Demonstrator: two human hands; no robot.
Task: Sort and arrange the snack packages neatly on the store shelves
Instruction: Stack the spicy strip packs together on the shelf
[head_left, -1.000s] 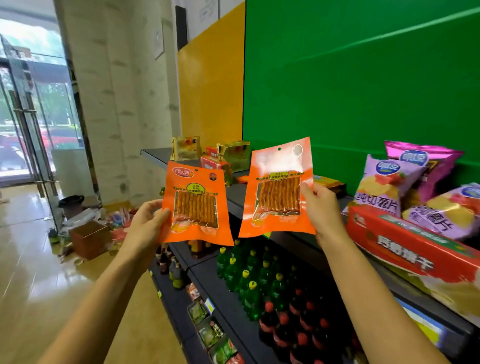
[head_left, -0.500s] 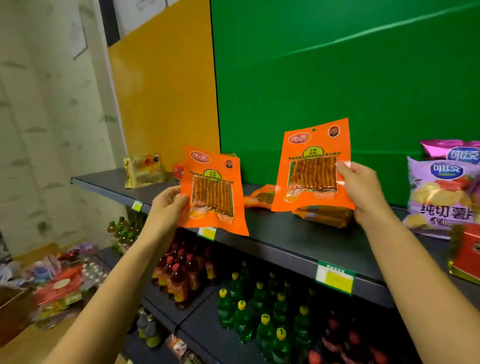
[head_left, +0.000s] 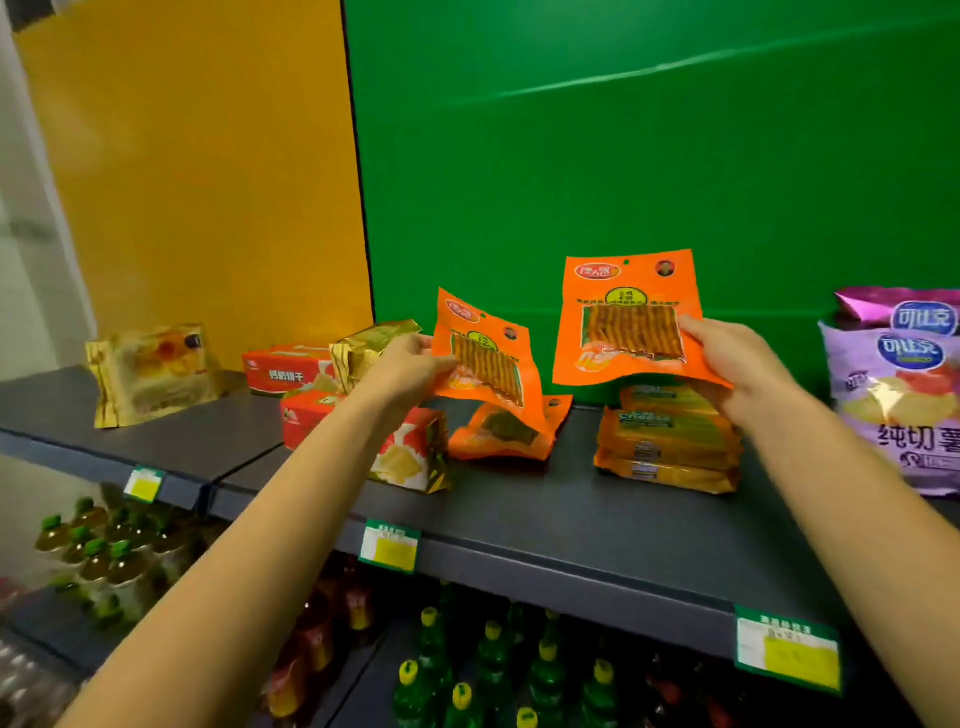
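Gripping one flat orange plastic snack pouch each, your left hand (head_left: 410, 364) (pouch (head_left: 485, 358)) and right hand (head_left: 737, 364) (pouch (head_left: 631, 317)) hover above the dark grey shelf (head_left: 571, 519); neither is shelved yet.

Purple chip bag (head_left: 906, 410) cut off at right edge.

Green-capped bottles (head_left: 493, 670) fill the lower shelf, beneath yellow price tags (head_left: 389, 548).

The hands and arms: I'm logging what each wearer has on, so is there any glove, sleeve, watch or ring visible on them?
Nothing is worn that shows. The left hand and right hand are bare, with no gloves and no ring that I can make out. Both forearms are uncovered down to the frame's lower edge: no sleeve, watch or band.
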